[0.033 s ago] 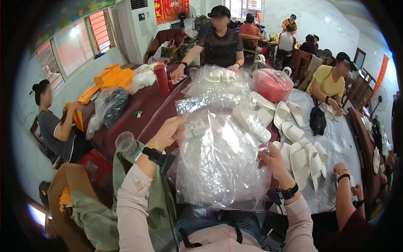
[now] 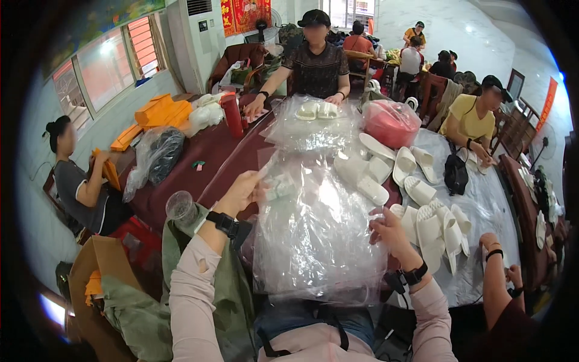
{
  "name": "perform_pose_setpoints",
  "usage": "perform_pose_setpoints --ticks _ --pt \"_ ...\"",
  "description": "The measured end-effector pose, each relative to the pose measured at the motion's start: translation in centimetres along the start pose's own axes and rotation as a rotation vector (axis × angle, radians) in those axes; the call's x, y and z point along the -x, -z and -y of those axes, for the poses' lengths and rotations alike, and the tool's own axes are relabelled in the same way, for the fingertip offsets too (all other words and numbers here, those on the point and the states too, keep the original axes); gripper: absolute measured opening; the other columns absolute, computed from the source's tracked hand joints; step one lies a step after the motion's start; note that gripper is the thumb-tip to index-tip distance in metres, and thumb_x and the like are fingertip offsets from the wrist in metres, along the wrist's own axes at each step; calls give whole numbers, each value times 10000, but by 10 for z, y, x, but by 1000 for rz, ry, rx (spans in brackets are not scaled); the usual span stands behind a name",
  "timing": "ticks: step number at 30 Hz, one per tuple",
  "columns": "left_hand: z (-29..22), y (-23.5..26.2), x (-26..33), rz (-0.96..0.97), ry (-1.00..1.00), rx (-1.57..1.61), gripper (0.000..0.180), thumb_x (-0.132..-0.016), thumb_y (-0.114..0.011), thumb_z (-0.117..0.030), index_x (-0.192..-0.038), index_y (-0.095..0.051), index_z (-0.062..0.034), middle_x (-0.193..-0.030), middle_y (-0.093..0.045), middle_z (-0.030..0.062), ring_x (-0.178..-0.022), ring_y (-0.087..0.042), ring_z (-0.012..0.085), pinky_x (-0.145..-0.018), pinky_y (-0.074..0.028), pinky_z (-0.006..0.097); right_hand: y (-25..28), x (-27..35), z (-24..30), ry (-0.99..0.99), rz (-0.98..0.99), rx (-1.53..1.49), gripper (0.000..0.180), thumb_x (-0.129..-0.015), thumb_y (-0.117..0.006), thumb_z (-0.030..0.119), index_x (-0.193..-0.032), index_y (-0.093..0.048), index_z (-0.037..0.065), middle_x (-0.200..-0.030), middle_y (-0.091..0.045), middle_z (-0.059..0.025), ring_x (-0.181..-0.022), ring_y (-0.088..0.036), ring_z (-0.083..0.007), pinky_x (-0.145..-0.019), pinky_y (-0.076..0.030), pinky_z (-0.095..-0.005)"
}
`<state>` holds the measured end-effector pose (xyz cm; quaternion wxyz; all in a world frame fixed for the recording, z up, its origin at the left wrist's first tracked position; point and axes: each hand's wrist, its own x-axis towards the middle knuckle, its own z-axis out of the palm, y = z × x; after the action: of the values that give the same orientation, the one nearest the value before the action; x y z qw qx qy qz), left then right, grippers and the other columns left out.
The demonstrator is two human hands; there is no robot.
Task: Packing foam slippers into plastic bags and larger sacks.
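Your left hand [image 2: 242, 192] reaches forward from a bent elbow, pinching the left edge of the clear plastic bag [image 2: 319, 247]. Your right hand [image 2: 395, 234] is at the bag's right edge, fingers curled; whether it grips the film cannot be told. The bag lies directly before you, between both hands, over the maroon counter [image 2: 163, 190]. White slippers [image 2: 429, 229] lie to its right. Windows [image 2: 102, 63] line the room's left wall.

Hands [image 2: 244, 190] at clear plastic bags [image 2: 313, 247], white slippers [image 2: 421, 190] to the right, co-worker [image 2: 316, 71] opposite, maroon table [image 2: 175, 180]
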<state>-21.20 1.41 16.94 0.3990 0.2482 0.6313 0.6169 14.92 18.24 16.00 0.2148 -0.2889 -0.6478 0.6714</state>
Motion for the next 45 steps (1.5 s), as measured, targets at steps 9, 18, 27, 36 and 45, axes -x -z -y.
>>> perform_pose_setpoints --ticks 9,18,27,36,45 --pt "45 -71 -4 131 -504 -1229 763 -734 -595 -588 -1362 -322 -252 -1388 -269 245 -1253 -307 428 -993 -256 556 33 -15 -69 -260 -71 111 317 -825 -552 42 -1118 -430 27 -712 -576 -115 -493 -584 -197 -398 -450 -321" --pt "77 -97 6 324 -335 -1401 753 -735 -599 -584 -1375 -292 -334 -1424 -176 271 -1319 -188 421 -1028 -193 552 -33 -3 -66 491 -7 1120 645 -821 -601 334 -1374 -299 201 -1415 -294 -130 -1274 -305 -340 -1017 -262 -484" --pt "101 -5 -81 -334 -350 -1234 673 -704 -598 -105 -1317 -328 -42 -1380 -325 166 -1312 -257 305 -1056 -207 501 -119 10 -92 393 13 1367 592 -873 -453 483 -1399 -259 293 -1424 -301 -87 -1314 -245 -347 -1025 -173 -585" --pt "94 32 -100 -191 -326 -1037 659 -517 -780 -233 -1089 -485 -89 -1072 -515 120 -1026 -516 337 -865 -422 406 -121 2 -90 393 39 1311 577 -850 -502 465 -1372 -332 289 -1435 -296 -54 -1320 -233 -338 -1027 -170 -581" --pt "17 -8 -49 -296 -385 -224 489 -719 -740 -197 -1091 -503 14 -992 -581 83 -882 -555 150 -770 -452 274 -121 -4 -88 424 -11 1300 559 -850 -514 439 -1356 -368 251 -1426 -313 -55 -1318 -238 -346 -1023 -168 -592"
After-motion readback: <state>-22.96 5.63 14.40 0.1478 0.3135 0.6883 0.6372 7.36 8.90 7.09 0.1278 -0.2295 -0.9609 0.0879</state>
